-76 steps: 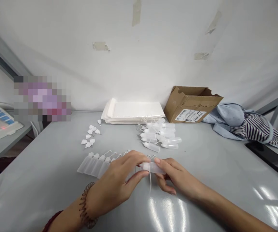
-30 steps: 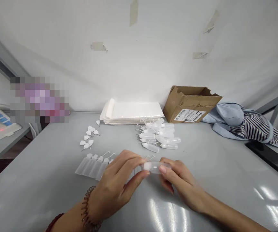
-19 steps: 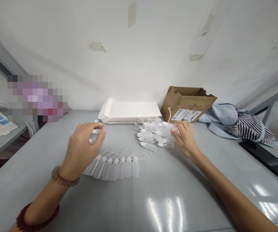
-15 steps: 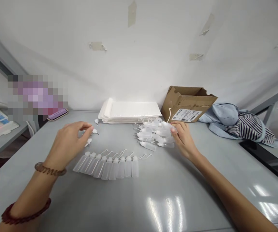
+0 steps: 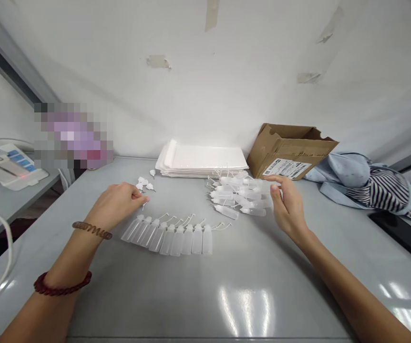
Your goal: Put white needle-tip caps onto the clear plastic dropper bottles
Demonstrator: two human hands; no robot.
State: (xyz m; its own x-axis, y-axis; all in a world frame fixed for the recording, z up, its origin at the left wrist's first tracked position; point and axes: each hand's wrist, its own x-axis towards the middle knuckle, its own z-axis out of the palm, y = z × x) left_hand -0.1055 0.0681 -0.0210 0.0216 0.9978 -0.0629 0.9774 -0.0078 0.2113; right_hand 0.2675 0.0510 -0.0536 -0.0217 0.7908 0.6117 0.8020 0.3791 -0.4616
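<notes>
My left hand [image 5: 114, 206] is pinched just past the front row of bottles, and a thin white needle tip [image 5: 144, 206] shows under its fingertips. Several more white needle tips [image 5: 143, 184] lie on the table just beyond it. My right hand [image 5: 287, 202] is at the near edge of the pile of translucent plastic bottles [image 5: 236, 196], with its fingers around the end of one bottle [image 5: 261, 186]. A neat row of several capless-looking translucent bottles [image 5: 171, 240] with thin nozzles lies between my hands.
A stack of white flat sheets or bags [image 5: 201, 162] and an open cardboard box [image 5: 287, 152] stand against the wall. Folded blue and striped cloth [image 5: 370, 186] lies to the right, beside a black flat object [image 5: 400, 240]. A white device with a cable [image 5: 8, 166] sits left.
My hands have parted from the bottle they held together. The row now has that bottle at its right end; my left hand went to the tips, my right to the pile.
</notes>
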